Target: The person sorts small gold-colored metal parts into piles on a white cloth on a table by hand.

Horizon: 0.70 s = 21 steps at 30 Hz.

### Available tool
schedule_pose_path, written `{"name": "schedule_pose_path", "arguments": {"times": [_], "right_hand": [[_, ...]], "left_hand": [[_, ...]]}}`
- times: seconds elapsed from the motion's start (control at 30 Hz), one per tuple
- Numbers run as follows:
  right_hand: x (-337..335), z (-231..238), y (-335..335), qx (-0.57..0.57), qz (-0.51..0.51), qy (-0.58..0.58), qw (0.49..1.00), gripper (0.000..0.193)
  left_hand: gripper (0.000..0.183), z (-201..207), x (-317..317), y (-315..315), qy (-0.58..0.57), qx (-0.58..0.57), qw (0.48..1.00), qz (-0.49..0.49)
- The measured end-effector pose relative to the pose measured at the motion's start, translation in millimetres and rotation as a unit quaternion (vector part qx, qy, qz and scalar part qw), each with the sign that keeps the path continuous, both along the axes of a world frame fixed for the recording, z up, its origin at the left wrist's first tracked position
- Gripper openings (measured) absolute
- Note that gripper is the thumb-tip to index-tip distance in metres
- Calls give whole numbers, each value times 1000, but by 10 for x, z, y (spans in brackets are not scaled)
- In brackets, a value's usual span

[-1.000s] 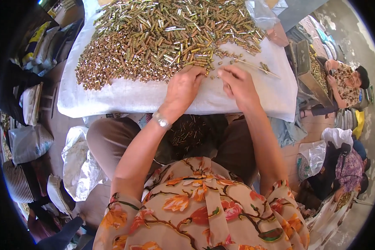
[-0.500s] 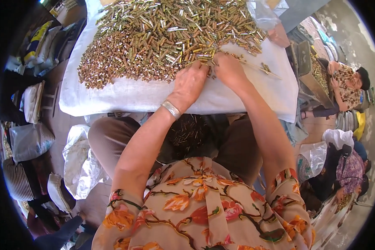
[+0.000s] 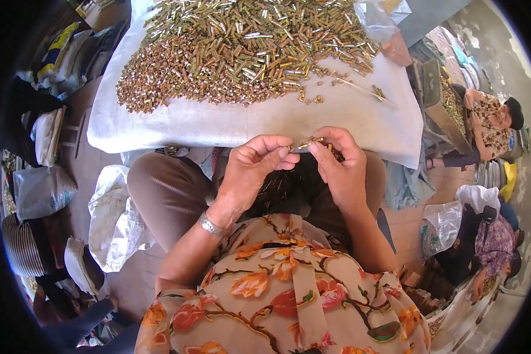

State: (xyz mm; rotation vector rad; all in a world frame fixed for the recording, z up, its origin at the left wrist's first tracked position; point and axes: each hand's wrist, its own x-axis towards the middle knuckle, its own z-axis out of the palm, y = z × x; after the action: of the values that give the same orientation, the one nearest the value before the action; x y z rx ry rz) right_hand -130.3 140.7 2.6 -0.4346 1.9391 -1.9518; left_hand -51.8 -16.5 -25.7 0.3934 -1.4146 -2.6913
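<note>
In front of my lap, just off the near edge of the cloth, both hands are raised close together. My left hand (image 3: 246, 172) pinches a small brass-coloured metal piece (image 3: 291, 148) between thumb and forefinger. My right hand (image 3: 343, 171) has thumb and forefinger on a slim brass-coloured metal sleeve (image 3: 308, 143), and more small metal pieces (image 3: 337, 153) sit in its curled fingers. The sleeve's left end is close to the small piece; whether they touch I cannot tell. Beyond lie a heap of long metal sleeves (image 3: 277, 35) and a heap of short metal pieces (image 3: 159, 79).
A white cloth (image 3: 177, 133) covers the work surface. A thin stick (image 3: 366, 90) lies at its right. Below my hands is a dark container with metal pieces (image 3: 271, 192). A wooden box (image 3: 439, 106) and a seated person (image 3: 492, 118) are at right; a white sack (image 3: 115, 218) stands left.
Both hands have drawn back from the heap's near edge to above my lap, now holding metal pieces between the fingertips. A few short pieces lie loose where the hands were.
</note>
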Motion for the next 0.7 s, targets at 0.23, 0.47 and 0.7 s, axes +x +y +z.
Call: {"name": "schedule_pose_path", "arguments": {"times": [0.23, 0.47, 0.7], "right_hand": [[179, -36, -8, 4, -7, 117, 993, 17], [243, -79, -20, -29, -15, 122, 992, 17], [209, -50, 45, 28, 19, 208, 978, 14]], "left_hand": [[21, 72, 107, 102, 25, 19, 999, 43], [26, 61, 145, 159, 71, -14, 994, 82], [26, 59, 163, 189, 83, -85, 989, 91]]}}
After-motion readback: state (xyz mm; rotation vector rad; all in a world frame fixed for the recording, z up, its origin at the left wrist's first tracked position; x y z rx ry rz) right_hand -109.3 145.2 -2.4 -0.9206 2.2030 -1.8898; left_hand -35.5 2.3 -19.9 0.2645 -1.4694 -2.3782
